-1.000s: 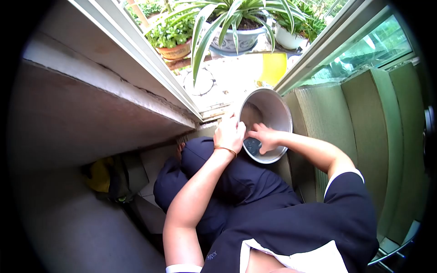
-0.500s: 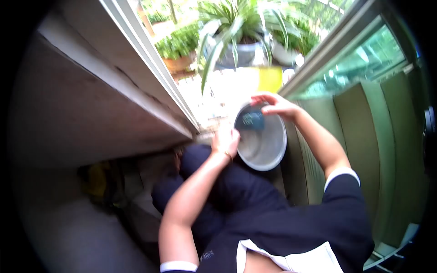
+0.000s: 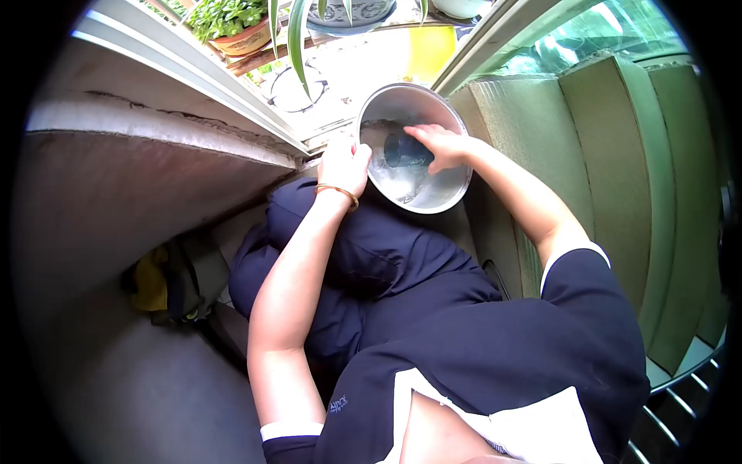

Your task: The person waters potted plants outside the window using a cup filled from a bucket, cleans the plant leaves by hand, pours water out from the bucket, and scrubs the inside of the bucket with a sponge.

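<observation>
A round silver metal basin (image 3: pixel 454 189) tilts toward me beside my knees, below the window opening. My left hand (image 3: pixel 345 164), with a bangle on its wrist, is closed on the basin's left rim. Inside lies a dark blue cup-like container (image 3: pixel 403 151), tipped on its side. My right hand (image 3: pixel 442 147) reaches in over the right rim, with fingers and thumb around the near end of the container. A little liquid seems to shine at the bottom of the basin.
A window frame (image 3: pixel 232 89) and a rough wall (image 3: pixel 170 166) stand on the left. Potted plants (image 3: pixel 243 39) and a yellow item (image 3: pixel 431 54) are on the ledge ahead. Green padded panels (image 3: pixel 533 139) line the right. A yellow and dark bag (image 3: pixel 158 282) lies at lower left.
The dark blue container has gone from near the basin's top rim deeper inside, with my right hand following it. My left hand stays on the rim. The head view has shifted.
</observation>
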{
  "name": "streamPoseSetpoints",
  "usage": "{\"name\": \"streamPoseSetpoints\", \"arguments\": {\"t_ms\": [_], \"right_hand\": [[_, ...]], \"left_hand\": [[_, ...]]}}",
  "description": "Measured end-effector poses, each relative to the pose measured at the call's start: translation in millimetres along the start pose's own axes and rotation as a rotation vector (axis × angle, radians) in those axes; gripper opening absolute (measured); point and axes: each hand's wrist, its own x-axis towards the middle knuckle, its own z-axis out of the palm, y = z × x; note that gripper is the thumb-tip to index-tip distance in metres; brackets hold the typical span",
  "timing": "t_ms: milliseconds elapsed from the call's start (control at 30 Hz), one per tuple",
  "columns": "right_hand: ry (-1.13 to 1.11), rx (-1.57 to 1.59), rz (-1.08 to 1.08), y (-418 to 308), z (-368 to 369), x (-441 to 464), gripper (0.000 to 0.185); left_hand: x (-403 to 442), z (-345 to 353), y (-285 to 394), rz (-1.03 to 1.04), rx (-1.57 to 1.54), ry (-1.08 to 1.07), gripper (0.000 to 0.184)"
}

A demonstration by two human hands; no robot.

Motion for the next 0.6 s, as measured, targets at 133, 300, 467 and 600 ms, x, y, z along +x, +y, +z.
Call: {"name": "streamPoseSetpoints", "arguments": {"t_ms": [133, 300, 467, 600], "right_hand": [[0.19, -0.02, 0.014, -12.9, 24.3, 13.4, 0.09], [0.475, -0.753, -0.405, -9.2, 17.0, 24.8, 0.049], [0.622, -1.134, -0.566, 2.9, 27.1, 53.2, 0.023], [0.492, -1.257, -0.543, 5.0, 37.9, 57.3, 0.021]], "left_hand": [[-1.2, -5.7, 7.3, -0.031, 0.006, -0.069, 0.034], [-2.8, -2.6, 6.3, -0.005, 0.066, -0.104, 0.033], [-10.6, -2.5, 16.6, 0.153, 0.021, 0.033, 0.029], [-11.9, 5.3, 14.3, 0.264, -0.011, 0.189, 0.032]]}}
